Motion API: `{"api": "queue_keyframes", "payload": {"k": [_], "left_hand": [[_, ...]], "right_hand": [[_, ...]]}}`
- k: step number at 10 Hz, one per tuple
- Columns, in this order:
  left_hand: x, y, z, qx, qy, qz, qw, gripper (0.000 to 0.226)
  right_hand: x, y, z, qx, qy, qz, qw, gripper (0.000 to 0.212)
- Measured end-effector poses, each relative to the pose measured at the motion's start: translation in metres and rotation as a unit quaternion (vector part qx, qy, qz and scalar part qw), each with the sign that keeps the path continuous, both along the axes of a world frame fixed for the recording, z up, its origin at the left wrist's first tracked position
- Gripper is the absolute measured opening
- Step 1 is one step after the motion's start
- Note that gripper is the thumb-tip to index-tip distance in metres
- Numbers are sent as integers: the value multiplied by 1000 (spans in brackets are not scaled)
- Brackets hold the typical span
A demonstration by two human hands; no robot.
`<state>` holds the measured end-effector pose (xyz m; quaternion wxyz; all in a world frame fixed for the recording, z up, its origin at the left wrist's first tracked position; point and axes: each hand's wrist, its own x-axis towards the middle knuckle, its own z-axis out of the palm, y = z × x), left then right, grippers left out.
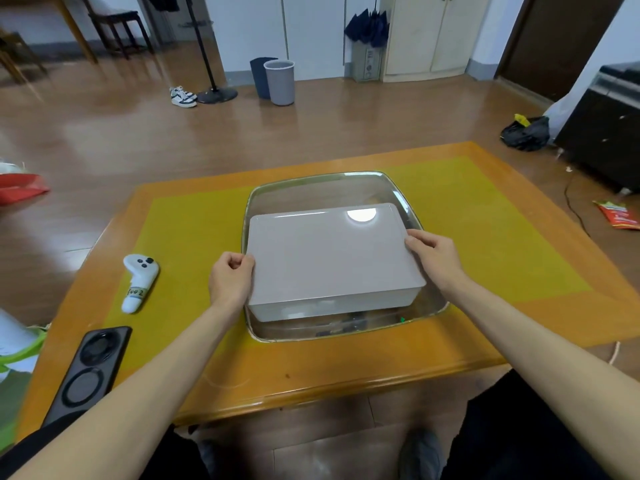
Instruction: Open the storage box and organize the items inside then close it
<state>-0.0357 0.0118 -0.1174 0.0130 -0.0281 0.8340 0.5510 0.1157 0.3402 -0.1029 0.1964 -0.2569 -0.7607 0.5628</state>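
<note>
A white storage box [332,306] with a pale beige lid [329,251] stands in the middle of the table, on a clear glass-like tray [311,183]. The lid lies flat on the box and hides what is inside. My left hand [230,277] grips the lid's left edge near the front corner, fingers curled. At the lid's right edge, my right hand [434,254] pinches the rim, with its fingertips on top of the lid.
The orange wooden table [311,372] carries a yellow mat [187,237]. A white game controller [138,282] and a black phone [90,368] lie at the left. Small dark items [343,327] show under the tray's front. Bins, shoes and a stand are on the floor beyond.
</note>
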Motion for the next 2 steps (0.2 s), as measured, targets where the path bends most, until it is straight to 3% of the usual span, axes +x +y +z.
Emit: {"api": "queue_keyframes", "payload": {"k": [2], "left_hand": [[19, -35, 31, -55, -21, -135, 989, 10]], "right_hand": [[47, -4, 13, -5, -26, 23, 999, 22]]}}
